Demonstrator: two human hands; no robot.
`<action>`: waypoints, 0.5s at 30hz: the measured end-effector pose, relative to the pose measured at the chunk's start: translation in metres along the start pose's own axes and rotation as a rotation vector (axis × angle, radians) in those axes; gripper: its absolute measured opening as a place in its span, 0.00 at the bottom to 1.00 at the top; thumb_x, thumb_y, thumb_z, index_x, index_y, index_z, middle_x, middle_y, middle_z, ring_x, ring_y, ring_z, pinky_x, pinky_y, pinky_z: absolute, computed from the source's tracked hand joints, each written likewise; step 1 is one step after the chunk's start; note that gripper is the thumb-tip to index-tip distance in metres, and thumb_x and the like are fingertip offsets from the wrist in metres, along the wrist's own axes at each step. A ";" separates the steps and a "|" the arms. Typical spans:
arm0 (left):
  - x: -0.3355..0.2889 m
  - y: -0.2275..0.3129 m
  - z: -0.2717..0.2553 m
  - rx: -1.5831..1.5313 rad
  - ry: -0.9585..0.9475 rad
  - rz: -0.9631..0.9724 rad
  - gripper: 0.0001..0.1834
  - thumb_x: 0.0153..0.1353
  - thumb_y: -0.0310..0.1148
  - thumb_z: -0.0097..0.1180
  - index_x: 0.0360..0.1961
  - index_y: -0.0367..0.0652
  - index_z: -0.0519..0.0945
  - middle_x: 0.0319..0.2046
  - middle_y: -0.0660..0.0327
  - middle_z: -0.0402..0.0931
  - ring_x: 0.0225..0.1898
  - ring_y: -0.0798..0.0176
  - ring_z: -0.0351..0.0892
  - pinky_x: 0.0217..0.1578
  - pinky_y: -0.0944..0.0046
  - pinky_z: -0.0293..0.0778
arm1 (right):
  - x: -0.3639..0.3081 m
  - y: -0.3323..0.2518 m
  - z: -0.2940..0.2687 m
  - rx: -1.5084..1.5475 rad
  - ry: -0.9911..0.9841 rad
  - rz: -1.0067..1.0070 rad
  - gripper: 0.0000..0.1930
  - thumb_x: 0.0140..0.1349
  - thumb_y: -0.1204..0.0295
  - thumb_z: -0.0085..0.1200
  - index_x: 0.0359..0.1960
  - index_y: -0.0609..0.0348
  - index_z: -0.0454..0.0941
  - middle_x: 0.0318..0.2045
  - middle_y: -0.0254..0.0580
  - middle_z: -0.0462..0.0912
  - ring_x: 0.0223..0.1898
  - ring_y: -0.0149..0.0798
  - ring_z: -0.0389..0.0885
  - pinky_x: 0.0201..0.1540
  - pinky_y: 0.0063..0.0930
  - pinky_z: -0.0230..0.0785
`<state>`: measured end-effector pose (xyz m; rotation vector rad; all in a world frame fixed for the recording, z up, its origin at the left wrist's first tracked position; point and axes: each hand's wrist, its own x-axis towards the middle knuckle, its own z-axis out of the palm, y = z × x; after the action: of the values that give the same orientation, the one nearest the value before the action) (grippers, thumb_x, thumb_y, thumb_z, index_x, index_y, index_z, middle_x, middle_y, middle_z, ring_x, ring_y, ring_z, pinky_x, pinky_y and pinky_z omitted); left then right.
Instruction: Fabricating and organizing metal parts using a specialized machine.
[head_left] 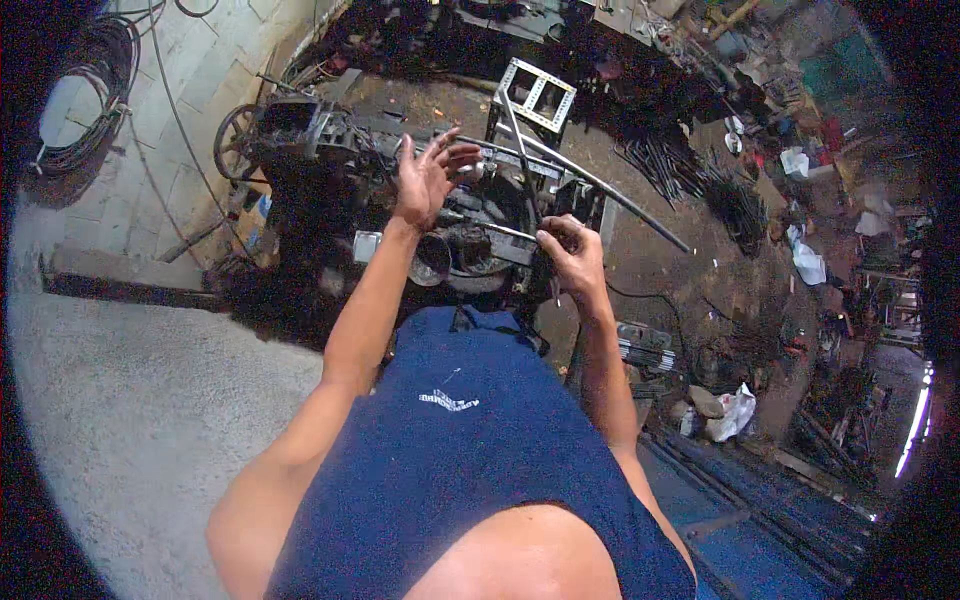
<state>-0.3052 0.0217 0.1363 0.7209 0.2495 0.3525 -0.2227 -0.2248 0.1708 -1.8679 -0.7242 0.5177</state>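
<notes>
My left hand (428, 182) is raised over a dark, greasy machine (330, 140), palm turned inward and fingers stretched apart, holding nothing. To its right, my right hand (572, 252) is closed, thumb and fingers pinching the near end of a thin, shiny metal rod (508, 231). That rod points left across the machine, and its far end is lost among dark parts. Below my left hand stands a round metal can (432, 260). A long grey bar (625, 198) slants across the machine's right side, beyond my right hand.
A handwheel (237, 143) sits at the machine's left end. Behind it stands a pale perforated metal frame (557, 122). Dark rods (665, 168) lie piled on the floor to the right. Coiled cable (120, 60) hangs on the left wall. White bags (735, 412) lie at lower right.
</notes>
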 end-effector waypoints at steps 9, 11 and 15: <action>-0.001 0.023 0.052 -0.153 -0.162 0.036 0.44 0.59 0.68 0.18 0.58 0.41 0.63 0.47 0.48 0.73 0.50 0.51 0.72 0.50 0.52 0.68 | -0.005 -0.038 0.010 0.023 0.093 -0.102 0.13 0.50 0.71 0.61 0.35 0.67 0.79 0.32 0.44 0.80 0.37 0.37 0.78 0.43 0.26 0.66; -0.001 0.021 0.057 -0.148 -0.158 0.015 0.44 0.59 0.68 0.18 0.57 0.40 0.63 0.47 0.48 0.73 0.50 0.51 0.72 0.50 0.52 0.67 | -0.006 -0.035 0.011 0.025 0.112 -0.098 0.12 0.50 0.71 0.60 0.34 0.67 0.79 0.30 0.43 0.79 0.36 0.37 0.77 0.43 0.26 0.66; 0.001 0.018 0.058 -0.145 -0.164 -0.016 0.44 0.59 0.68 0.17 0.57 0.41 0.63 0.47 0.49 0.73 0.50 0.52 0.72 0.50 0.53 0.67 | -0.008 -0.038 0.012 0.064 0.119 -0.101 0.13 0.50 0.71 0.60 0.35 0.68 0.79 0.30 0.43 0.79 0.36 0.37 0.77 0.42 0.26 0.66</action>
<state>-0.2888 -0.0007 0.1906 0.6009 0.0733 0.2913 -0.2459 -0.2113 0.2020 -1.7767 -0.7100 0.3576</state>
